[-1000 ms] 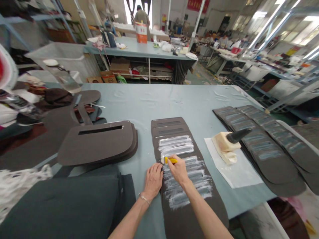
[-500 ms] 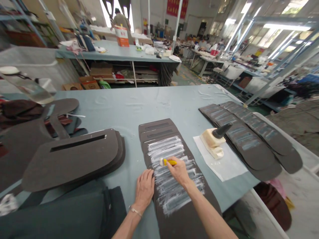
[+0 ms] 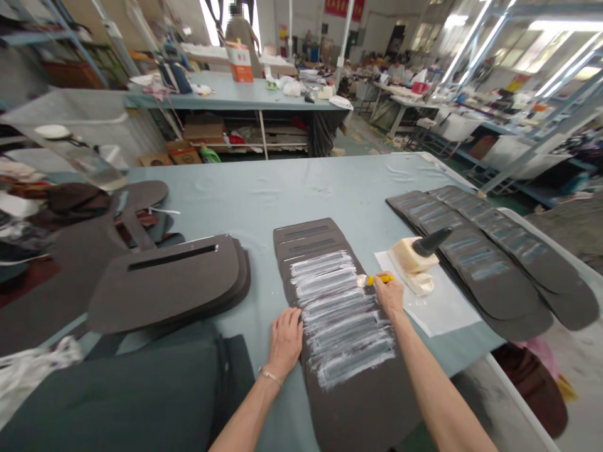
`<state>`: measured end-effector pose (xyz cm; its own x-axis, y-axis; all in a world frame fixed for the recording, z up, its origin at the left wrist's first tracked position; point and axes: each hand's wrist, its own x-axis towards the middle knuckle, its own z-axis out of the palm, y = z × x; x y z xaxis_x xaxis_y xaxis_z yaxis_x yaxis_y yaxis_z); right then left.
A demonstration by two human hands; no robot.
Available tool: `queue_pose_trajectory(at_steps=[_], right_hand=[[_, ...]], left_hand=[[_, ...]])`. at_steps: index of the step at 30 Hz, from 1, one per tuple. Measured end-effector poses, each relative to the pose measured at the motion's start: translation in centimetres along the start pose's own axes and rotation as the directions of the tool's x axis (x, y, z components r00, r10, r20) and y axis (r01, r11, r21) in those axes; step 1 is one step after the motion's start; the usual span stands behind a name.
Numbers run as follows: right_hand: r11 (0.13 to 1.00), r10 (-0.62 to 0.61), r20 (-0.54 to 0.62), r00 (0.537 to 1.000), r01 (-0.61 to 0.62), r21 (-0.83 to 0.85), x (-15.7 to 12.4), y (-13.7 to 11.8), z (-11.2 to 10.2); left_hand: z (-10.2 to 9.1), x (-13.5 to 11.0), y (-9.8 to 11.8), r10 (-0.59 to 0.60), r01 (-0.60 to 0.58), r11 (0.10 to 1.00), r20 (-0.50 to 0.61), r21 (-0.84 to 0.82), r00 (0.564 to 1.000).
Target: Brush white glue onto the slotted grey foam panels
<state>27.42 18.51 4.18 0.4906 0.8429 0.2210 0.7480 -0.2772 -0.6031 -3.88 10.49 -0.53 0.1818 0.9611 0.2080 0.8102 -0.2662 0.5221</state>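
Observation:
In my right hand (image 3: 390,295) is a small brush (image 3: 372,280) with a yellow handle, its pale bristles at the right side of a dark panel (image 3: 348,408). White, wet-looking glue-like streaks (image 3: 346,323) cross the panel over several slots. My left hand (image 3: 286,336) lies flat at the panel's left edge, fingers stretched out and holding nothing. More slotted panels (image 3: 306,233) stick out from underneath at the far end. To the right, a cream container (image 3: 412,256) with a black nozzle rests on a white sheet (image 3: 433,320).
Stacked streaked panels (image 3: 475,263) lie along the right table edge. On the left are slotted dark panels (image 3: 188,282), folded dark green fabric (image 3: 132,389) and a clear bottle (image 3: 89,163). Behind stands another table (image 3: 211,94) with an orange-white can (image 3: 239,63); a person (image 3: 245,31) is beyond it.
My right hand has moved the brush rightward and slightly away, from the panel's middle to its right side. My left hand stays at the panel's edge. The whole view has shifted slightly.

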Motion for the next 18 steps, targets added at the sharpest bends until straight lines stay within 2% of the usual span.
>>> queue_pose_trajectory(at_steps=[3, 6, 8, 9, 11, 12, 13, 15, 17, 18], right_hand=[[0.999, -0.034, -0.003, 0.999, 0.034, -0.037, -1.2, -2.3, -0.1], [0.984, -0.129, 0.078, 0.989, 0.118, 0.131, -4.8, -6.7, 0.9], [0.936, -0.239, 0.200, 0.950, 0.171, 0.308, -8.1, -10.1, 2.2], [0.906, -0.300, 0.269, 0.915, 0.185, 0.381, -9.5, -11.5, 2.9], [0.866, -0.386, 0.360, 0.850, 0.198, 0.460, -11.3, -13.0, 4.1], [0.863, -0.393, 0.383, 0.836, 0.193, 0.466, -11.4, -12.9, 4.4], [0.876, -0.369, 0.385, 0.846, 0.179, 0.447, -11.0, -12.3, 4.5], [0.927, -0.247, 0.317, 0.916, 0.128, 0.354, -9.1, -10.1, 4.0], [0.967, -0.117, 0.165, 0.979, 0.075, 0.242, -7.2, -8.1, 3.0], [0.977, -0.085, 0.091, 0.992, 0.065, 0.203, -6.7, -7.5, 2.4]], left_hand=[[-0.7, 0.1, -0.2, -0.054, 0.054, 0.993, 0.009, -0.103, 0.999], [-1.4, -0.3, -0.2, -0.099, 0.096, 0.979, -0.010, -0.181, 0.995], [-1.5, -0.9, 0.2, -0.078, 0.076, 0.982, -0.005, -0.175, 0.997], [-1.5, -1.2, 0.4, -0.056, 0.056, 0.986, 0.007, -0.157, 0.998], [-1.2, -2.0, 0.9, -0.008, 0.012, 0.994, 0.039, -0.110, 0.999], [-1.1, -2.4, 1.0, 0.006, -0.002, 0.996, 0.051, -0.084, 0.999], [-0.9, -2.6, 1.1, 0.012, -0.009, 0.998, 0.058, -0.061, 0.998], [-0.7, -3.0, 1.1, 0.017, -0.016, 0.999, 0.066, -0.030, 0.998], [-0.7, -3.1, 1.0, 0.018, -0.017, 1.000, 0.062, -0.013, 0.998], [-0.7, -3.0, 1.0, 0.018, -0.017, 1.000, 0.058, -0.007, 0.998]])
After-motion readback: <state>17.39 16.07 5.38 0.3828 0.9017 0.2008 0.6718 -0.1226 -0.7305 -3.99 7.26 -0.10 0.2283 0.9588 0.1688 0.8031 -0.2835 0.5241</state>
